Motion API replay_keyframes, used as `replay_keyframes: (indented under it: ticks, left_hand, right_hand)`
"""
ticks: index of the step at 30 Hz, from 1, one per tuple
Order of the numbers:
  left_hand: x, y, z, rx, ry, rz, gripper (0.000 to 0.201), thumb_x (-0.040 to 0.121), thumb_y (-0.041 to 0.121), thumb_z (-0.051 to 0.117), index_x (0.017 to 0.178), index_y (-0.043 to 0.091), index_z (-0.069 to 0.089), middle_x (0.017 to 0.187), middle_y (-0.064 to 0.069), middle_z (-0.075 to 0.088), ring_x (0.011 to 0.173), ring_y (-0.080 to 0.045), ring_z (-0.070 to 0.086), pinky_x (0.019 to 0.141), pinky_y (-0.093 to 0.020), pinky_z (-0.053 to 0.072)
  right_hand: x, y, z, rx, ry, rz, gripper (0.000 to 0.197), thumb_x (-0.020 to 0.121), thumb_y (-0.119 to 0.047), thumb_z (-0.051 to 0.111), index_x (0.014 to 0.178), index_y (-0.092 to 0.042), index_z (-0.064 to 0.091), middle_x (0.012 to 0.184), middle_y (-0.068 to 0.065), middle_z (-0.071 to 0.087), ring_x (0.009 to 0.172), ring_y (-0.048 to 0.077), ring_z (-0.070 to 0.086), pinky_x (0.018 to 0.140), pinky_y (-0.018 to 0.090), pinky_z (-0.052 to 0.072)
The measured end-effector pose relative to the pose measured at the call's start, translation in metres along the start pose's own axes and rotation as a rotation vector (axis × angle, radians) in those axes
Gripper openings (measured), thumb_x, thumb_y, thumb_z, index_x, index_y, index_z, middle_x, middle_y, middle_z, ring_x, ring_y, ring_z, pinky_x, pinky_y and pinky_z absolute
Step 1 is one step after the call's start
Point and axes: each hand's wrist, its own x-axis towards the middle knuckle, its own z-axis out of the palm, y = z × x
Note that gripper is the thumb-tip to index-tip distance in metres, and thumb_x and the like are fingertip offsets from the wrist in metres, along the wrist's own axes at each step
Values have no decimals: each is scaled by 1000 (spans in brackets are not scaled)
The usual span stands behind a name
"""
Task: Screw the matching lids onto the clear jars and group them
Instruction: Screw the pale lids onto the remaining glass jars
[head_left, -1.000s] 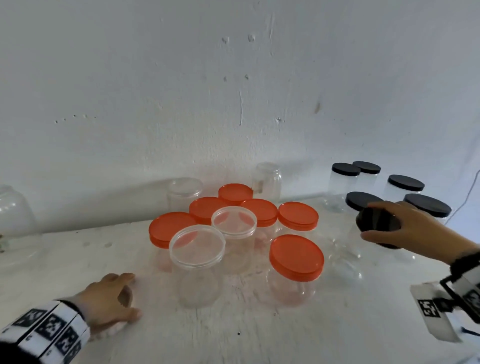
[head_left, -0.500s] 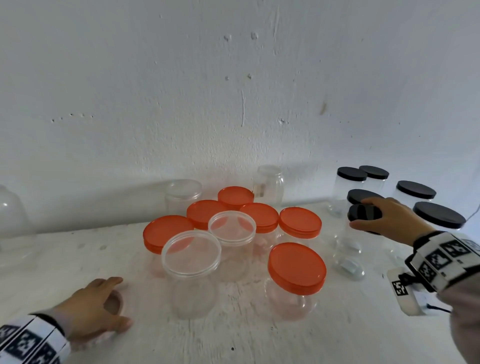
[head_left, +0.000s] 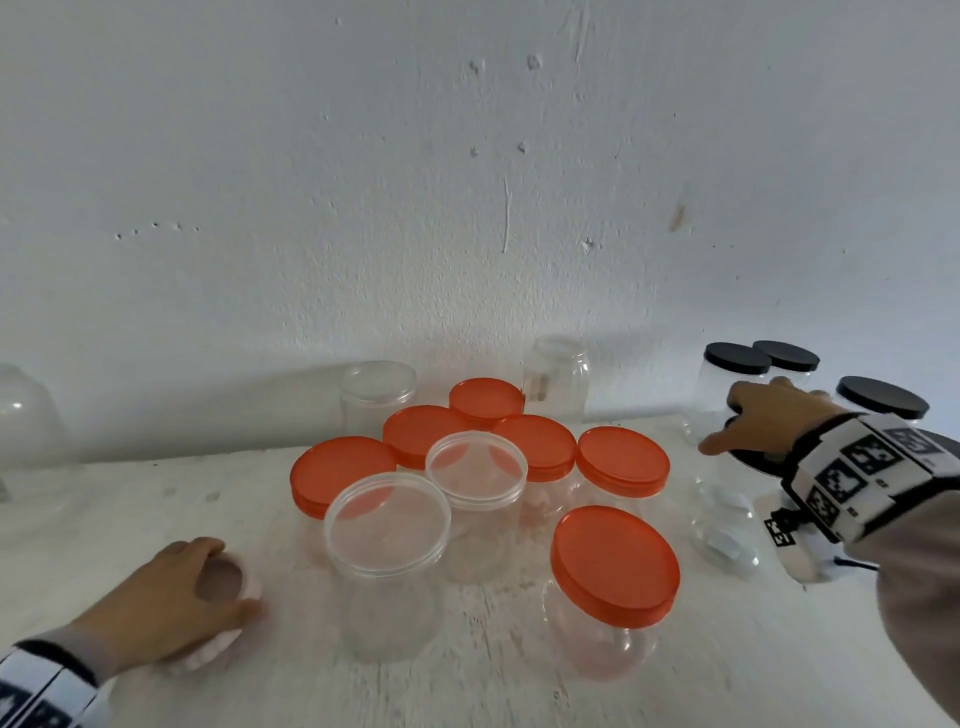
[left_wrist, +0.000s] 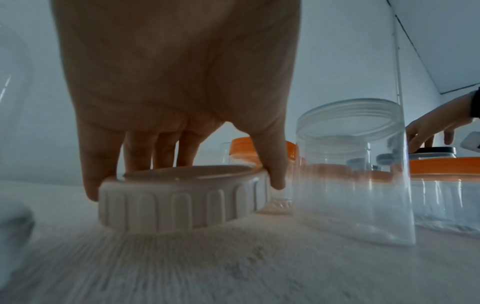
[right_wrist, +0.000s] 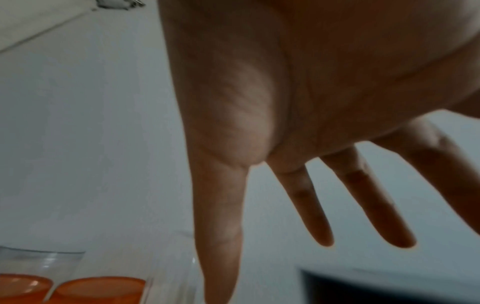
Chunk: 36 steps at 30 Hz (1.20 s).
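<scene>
My left hand (head_left: 228, 577) lies at the near left of the table, fingers and thumb curled round a white ribbed lid (left_wrist: 182, 197) that sits flat on the surface. Beside it stand two lidless clear jars (head_left: 387, 525) (head_left: 475, 467) among several orange-lidded jars (head_left: 615, 564). At the right, my right hand (head_left: 748, 426) hovers with straight, spread fingers (right_wrist: 319, 216) over a black lid (head_left: 753, 460) sitting on a clear jar (head_left: 727, 525). It grips nothing. Other black-lidded jars (head_left: 737, 358) stand behind it.
Two lidless clear jars (head_left: 378, 389) (head_left: 558, 379) stand against the white wall. A large clear jar (head_left: 21, 415) is at the far left. A small white device (head_left: 800, 553) with a marker lies under my right wrist.
My right hand carried the black lid back onto the clear jar and its fingers have straightened off it. My left hand stayed on the white lid.
</scene>
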Motion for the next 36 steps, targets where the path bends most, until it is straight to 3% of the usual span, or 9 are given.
replay_keyframes:
  ticks: [3, 6, 8, 11, 15, 21, 25, 30, 36]
  left_hand:
    - [0, -3, -4, -44, -4, -22, 109, 53, 76, 71, 140, 17, 39, 132, -1, 47, 110, -13, 45, 93, -25, 37]
    - [-3, -5, -8, -98, 21, -28, 118, 40, 79, 64, 138, 17, 43, 130, -3, 48, 116, -16, 45, 98, -27, 35]
    - [-6, -6, -9, -152, 47, -25, 106, 49, 71, 69, 137, 18, 46, 123, -1, 46, 111, -14, 43, 98, -29, 34]
    - [-9, -6, -10, -232, 138, -44, 87, 62, 59, 73, 136, 19, 50, 113, 2, 44, 104, -12, 43, 87, -26, 38]
    - [-18, 1, -16, -306, 162, -36, 103, 49, 83, 55, 129, 18, 55, 98, -3, 58, 100, -18, 57, 92, -33, 44]
    - [-35, 6, -20, -446, 235, -72, 124, 23, 98, 51, 126, 29, 56, 114, 9, 59, 101, -14, 59, 91, -36, 44]
    - [-42, 4, -22, -474, 253, -64, 113, 23, 100, 48, 119, 40, 53, 105, 28, 56, 92, 2, 57, 84, -31, 44]
    - [-49, 2, -23, -547, 259, -61, 107, 24, 99, 51, 116, 45, 50, 108, 27, 58, 95, -1, 59, 81, -29, 46]
    - [-56, 2, -32, -684, 246, 2, 74, 35, 90, 59, 98, 51, 56, 91, 29, 69, 86, 6, 64, 71, -18, 43]
  right_hand:
    - [8, -31, -20, -65, 33, -61, 68, 79, -61, 62, 128, -17, 45, 135, 11, 40, 123, 28, 43, 103, 38, 35]
    - [24, -64, -32, 13, 42, -137, 75, 83, -61, 59, 138, -15, 38, 140, 13, 39, 129, 32, 39, 104, 38, 33]
    - [39, -87, -35, 92, 22, -197, 79, 84, -60, 58, 143, -12, 33, 144, 14, 38, 131, 33, 39, 106, 39, 34]
    - [59, -117, -33, 161, 6, -271, 83, 86, -57, 58, 146, -9, 25, 147, 15, 37, 132, 30, 39, 105, 38, 36]
    - [76, -146, -25, 174, -19, -317, 90, 85, -55, 60, 149, -10, 15, 151, 14, 31, 136, 29, 35, 104, 37, 33]
    - [84, -162, -17, 170, -12, -323, 91, 86, -49, 62, 148, -8, 10, 145, 20, 35, 131, 33, 40, 102, 42, 35]
    - [85, -162, -18, 198, 14, -330, 88, 85, -43, 67, 145, -5, 14, 142, 22, 34, 128, 36, 41, 102, 45, 38]
    - [74, -160, -25, 251, 89, -321, 87, 83, -42, 70, 143, -3, 19, 141, 22, 26, 120, 38, 46, 88, 40, 43]
    - [50, -151, -45, 386, 247, -294, 91, 76, -45, 75, 140, -3, 26, 136, 19, 21, 118, 43, 42, 95, 45, 43]
